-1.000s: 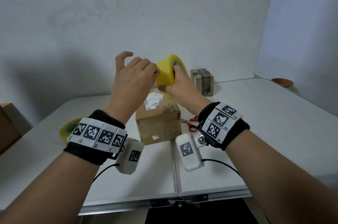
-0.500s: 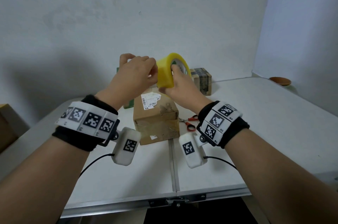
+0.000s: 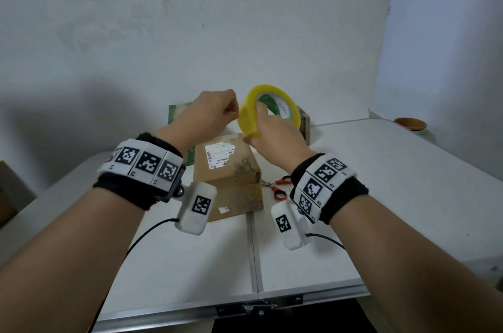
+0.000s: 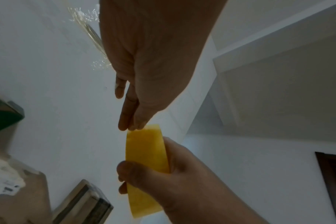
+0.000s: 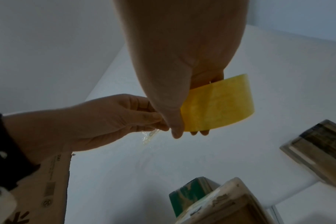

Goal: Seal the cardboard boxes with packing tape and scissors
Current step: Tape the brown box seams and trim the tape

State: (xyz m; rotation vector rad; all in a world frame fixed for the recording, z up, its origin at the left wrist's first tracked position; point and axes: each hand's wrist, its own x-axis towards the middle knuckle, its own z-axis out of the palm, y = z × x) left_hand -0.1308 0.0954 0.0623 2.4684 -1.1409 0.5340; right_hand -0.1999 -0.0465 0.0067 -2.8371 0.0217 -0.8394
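The tape roll (image 3: 268,111) is held up in the air above the cardboard box (image 3: 228,175), standing on edge with its open core facing the camera and slightly to the right, so its axis runs roughly toward and away from the person. It is a yellow translucent roll of packing tape with a green-and-white printed core showing through the hole. The right hand (image 3: 275,132) grips it from below and behind: the thumb lies across the outer band near the bottom while the fingers hook through the core. The left hand (image 3: 208,112) sits just to the left of the roll, fingers drawn together, thumb and forefinger pinching at the roll's left edge; in the right wrist view a short crinkled clear strip (image 5: 149,137) hangs from that pinch, probably the loose tape end, though the picture is too dim to be sure. The box rests on the white table (image 3: 381,196) directly beneath the hands, its white shipping label (image 3: 219,154) facing up. Red-handled scissors (image 3: 277,187) lie on the table just right of the box, below the right wrist.
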